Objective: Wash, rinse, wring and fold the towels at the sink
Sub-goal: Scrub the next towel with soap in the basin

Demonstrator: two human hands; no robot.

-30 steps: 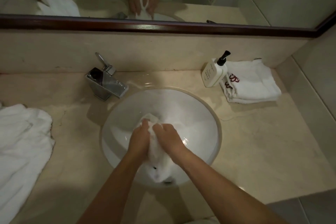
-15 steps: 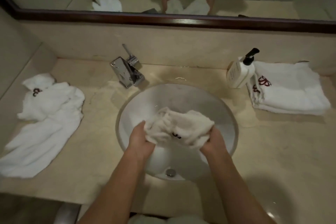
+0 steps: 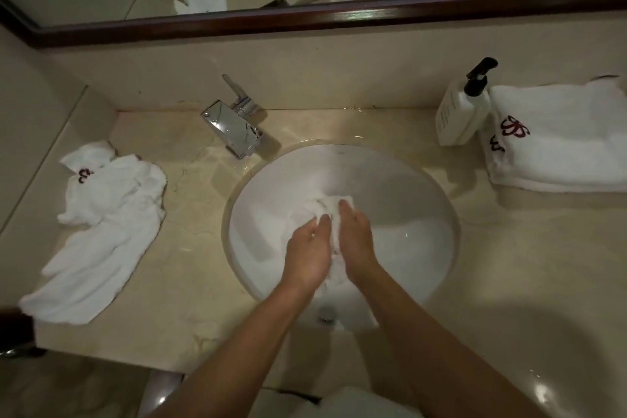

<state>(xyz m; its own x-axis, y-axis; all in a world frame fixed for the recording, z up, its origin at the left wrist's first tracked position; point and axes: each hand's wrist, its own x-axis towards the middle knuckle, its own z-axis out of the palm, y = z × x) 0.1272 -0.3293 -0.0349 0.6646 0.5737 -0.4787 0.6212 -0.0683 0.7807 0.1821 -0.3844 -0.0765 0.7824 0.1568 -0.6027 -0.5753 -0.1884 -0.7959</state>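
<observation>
Right now my fingers are curled tight around the wet towel (image 3: 330, 210), left hand (image 3: 307, 253) and right hand (image 3: 356, 241) pressed close together over the middle of the sink (image 3: 424, 187), the bunched cloth squeezed between them. I judge this as the wringing step, though whether water runs from the cloth I cannot tell in this dim view. Next I'd need to twist harder, then fold it and carry it to the folded stack (image 3: 559, 139) far right, beside the soap bottle (image 3: 458, 115); the crumpled towels (image 3: 101, 220) at left wait.
</observation>
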